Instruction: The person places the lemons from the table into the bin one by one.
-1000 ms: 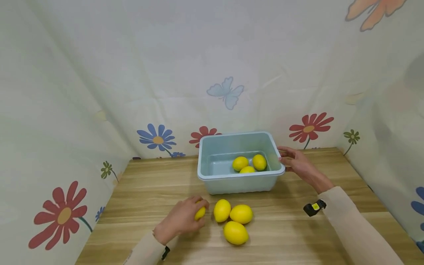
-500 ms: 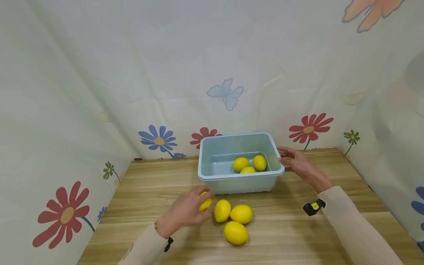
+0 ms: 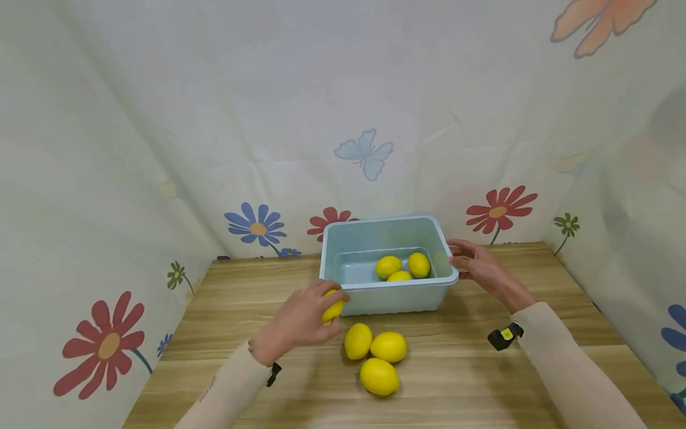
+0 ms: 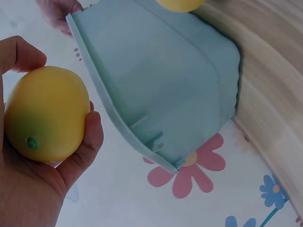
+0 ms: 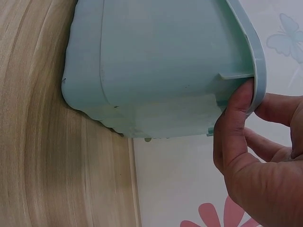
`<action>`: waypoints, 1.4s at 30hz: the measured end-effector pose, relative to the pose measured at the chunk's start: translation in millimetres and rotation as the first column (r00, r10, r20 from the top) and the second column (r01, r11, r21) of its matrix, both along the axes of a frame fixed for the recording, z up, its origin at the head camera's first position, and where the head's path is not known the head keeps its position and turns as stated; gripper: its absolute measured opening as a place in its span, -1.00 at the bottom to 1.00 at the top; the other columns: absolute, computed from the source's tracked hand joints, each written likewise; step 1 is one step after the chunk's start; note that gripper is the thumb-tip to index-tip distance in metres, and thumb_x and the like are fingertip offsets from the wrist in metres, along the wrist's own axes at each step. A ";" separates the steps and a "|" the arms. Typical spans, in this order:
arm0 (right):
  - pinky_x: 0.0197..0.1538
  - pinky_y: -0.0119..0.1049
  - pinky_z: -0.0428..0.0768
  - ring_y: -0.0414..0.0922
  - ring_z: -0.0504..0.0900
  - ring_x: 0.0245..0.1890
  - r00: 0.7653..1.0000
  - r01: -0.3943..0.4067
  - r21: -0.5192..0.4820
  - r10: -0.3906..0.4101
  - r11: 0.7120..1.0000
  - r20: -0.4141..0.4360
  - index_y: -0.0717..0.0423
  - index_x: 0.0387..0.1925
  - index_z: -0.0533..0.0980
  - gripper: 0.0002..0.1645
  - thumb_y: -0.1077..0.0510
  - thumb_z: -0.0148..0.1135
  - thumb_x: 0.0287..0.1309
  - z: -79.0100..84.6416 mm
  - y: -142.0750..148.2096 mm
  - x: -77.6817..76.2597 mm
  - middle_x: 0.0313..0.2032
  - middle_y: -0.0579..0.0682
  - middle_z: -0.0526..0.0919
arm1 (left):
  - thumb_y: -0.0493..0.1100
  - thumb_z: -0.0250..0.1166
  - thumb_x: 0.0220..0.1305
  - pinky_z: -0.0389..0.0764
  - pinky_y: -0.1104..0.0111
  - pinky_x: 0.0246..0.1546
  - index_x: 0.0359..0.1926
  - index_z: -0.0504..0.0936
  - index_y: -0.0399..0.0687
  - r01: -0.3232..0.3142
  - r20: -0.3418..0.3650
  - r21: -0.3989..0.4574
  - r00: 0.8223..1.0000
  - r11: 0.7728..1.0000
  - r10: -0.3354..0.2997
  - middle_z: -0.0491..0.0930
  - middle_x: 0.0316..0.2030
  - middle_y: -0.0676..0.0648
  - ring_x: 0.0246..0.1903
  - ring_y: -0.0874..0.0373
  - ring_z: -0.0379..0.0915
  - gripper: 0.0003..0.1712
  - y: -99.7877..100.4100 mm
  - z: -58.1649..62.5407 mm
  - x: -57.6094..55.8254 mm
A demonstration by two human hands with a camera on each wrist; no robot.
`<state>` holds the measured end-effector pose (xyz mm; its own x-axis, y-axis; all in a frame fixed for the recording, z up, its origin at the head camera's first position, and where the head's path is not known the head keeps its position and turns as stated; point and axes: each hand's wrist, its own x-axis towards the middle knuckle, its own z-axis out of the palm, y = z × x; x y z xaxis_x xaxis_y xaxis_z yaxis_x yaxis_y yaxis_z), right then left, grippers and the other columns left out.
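My left hand (image 3: pixel 302 316) grips a yellow lemon (image 4: pixel 49 113), fingers and thumb curled round its sides. In the head view this lemon is in front of the left front corner of a pale blue plastic bin (image 3: pixel 393 300). The right hand (image 3: pixel 485 268) pinches the bin's right rim; in the right wrist view the thumb is on one side of the rim and the fingers (image 5: pixel 234 127) are on the other. Several lemons lie inside the bin, toward its right: one lemon (image 3: pixel 388 267), another (image 3: pixel 419 265), and a third (image 3: pixel 399 276) partly hidden by the front wall.
Three more lemons sit close together on the wooden table (image 3: pixel 445 381) in front of the bin: a left lemon (image 3: pixel 358 341), a right lemon (image 3: pixel 389 347) and a near lemon (image 3: pixel 379 376). A white flowered curtain (image 3: pixel 268 119) hangs behind the table and along both sides.
My left hand has lifted the lemon from the tabletop and carried it forward and slightly right, up toward the bin's front rim. The right hand stays on the rim.
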<state>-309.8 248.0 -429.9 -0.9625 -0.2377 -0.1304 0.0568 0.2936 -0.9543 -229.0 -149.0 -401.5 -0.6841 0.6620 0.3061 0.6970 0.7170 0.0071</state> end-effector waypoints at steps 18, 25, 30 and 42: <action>0.07 -0.13 0.60 0.19 0.39 0.16 1.000 -0.004 -0.004 0.004 1.000 0.021 -0.04 0.41 0.05 -0.28 0.11 0.05 0.28 2.4 -1.2 -1.9 0.30 0.21 0.23 | -0.04 0.20 0.04 0.59 0.43 -0.32 -0.06 0.54 0.17 0.027 -0.014 0.034 1.000 0.999 -0.026 0.52 -0.07 0.07 -0.20 0.20 0.46 -0.64 9.9 34.6 -34.5; 0.05 -0.14 0.61 0.21 0.36 0.18 0.999 -0.003 -0.013 0.003 1.000 0.032 -0.05 0.41 0.05 -0.28 0.13 0.05 0.28 4.7 -2.2 -1.4 0.30 0.22 0.22 | -0.03 0.19 0.06 0.60 0.34 -0.29 -0.05 0.56 0.13 0.011 -0.011 0.046 1.000 0.999 -0.011 0.53 -0.06 0.04 -0.19 0.15 0.49 -0.63 18.8 50.1 -51.8; 0.02 -0.14 0.62 0.22 0.37 0.18 1.000 -0.009 -0.015 0.009 1.000 0.028 -0.03 0.41 0.04 -0.27 0.14 0.05 0.26 6.0 -1.9 -1.7 0.29 0.22 0.24 | 0.01 0.19 0.06 0.56 0.36 -0.28 -0.04 0.56 0.16 -0.013 0.037 0.011 0.999 1.000 0.013 0.53 -0.07 0.08 -0.24 0.18 0.46 -0.62 25.6 55.8 -64.0; 0.03 -0.14 0.62 0.19 0.36 0.18 0.999 0.013 -0.006 -0.013 1.000 0.053 -0.03 0.41 0.05 -0.27 0.13 0.06 0.26 6.5 -1.6 -1.1 0.29 0.20 0.24 | 0.06 0.21 0.08 0.49 0.43 -0.43 0.01 0.52 0.18 -0.075 0.181 -0.053 0.980 0.996 0.084 0.49 -0.03 0.05 -0.26 0.17 0.39 -0.58 41.6 69.9 -89.4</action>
<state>-310.9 246.4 -423.4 -0.9573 -0.2265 -0.1798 0.1111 0.2861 -0.9517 -318.4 -107.4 -331.7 -0.7767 0.6137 0.1418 0.6278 0.7725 0.0952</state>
